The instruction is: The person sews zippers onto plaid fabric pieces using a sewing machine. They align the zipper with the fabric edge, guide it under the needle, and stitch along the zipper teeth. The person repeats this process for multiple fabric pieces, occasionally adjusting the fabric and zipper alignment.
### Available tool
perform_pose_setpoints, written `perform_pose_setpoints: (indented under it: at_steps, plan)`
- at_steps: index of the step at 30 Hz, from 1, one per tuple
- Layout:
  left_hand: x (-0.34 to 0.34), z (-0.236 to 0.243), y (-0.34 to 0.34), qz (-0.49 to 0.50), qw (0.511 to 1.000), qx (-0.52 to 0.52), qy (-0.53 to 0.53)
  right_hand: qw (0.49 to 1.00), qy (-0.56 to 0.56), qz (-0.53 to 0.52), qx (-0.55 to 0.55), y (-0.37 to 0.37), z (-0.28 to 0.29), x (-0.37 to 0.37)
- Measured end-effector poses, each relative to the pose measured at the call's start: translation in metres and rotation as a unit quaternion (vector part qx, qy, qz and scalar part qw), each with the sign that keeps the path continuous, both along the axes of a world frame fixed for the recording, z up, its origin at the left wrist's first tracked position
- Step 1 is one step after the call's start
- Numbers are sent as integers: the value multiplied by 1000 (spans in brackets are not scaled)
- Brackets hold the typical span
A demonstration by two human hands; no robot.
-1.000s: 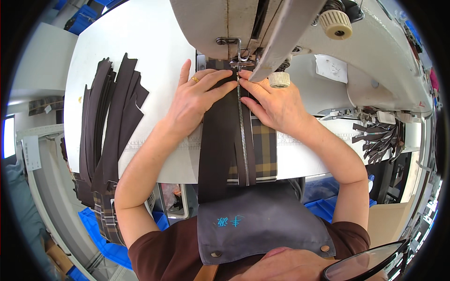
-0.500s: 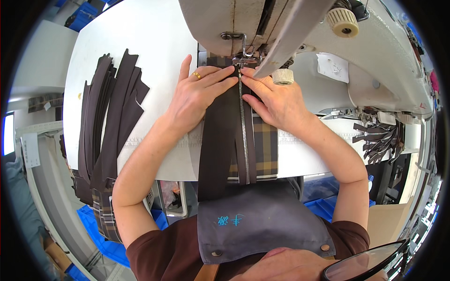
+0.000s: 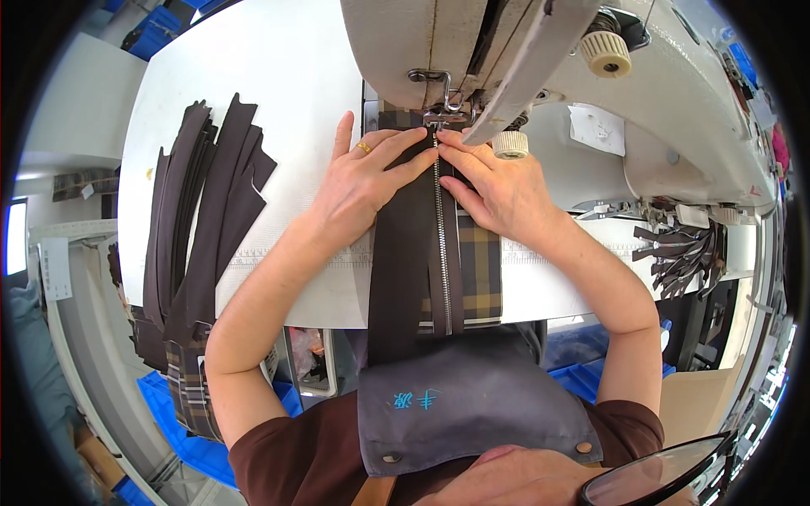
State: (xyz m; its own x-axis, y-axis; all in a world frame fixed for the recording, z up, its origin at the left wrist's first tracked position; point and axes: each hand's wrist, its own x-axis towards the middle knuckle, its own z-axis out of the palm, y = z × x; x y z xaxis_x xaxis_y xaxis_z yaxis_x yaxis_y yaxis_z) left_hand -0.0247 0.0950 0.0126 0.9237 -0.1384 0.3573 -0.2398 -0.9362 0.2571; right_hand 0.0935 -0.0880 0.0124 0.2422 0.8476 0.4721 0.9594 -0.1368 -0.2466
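The fingers of the left hand lay flat and spread, gripping nothing, pressing down on a long dark brown fabric strip with a silver metal zipper running along its middle. The right hand pressed likewise with open fingers just across the zipper, over brown-and-yellow plaid cloth. The strip ran from the presser foot of the grey industrial sewing machine back over the near edge of the white table. A stack of dark brown strips draped over the table's left edge.
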Motion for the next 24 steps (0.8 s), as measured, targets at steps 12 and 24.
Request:
perform_pose_setpoints:
  at_steps: [12,24]
  plan:
    - [-3,2,-2,17,999,21,22,1000,13,-6,-4,0,3,1]
    - [-1,5,-2,32,998,-25,47,997,-34,-13,-66,1,3,6]
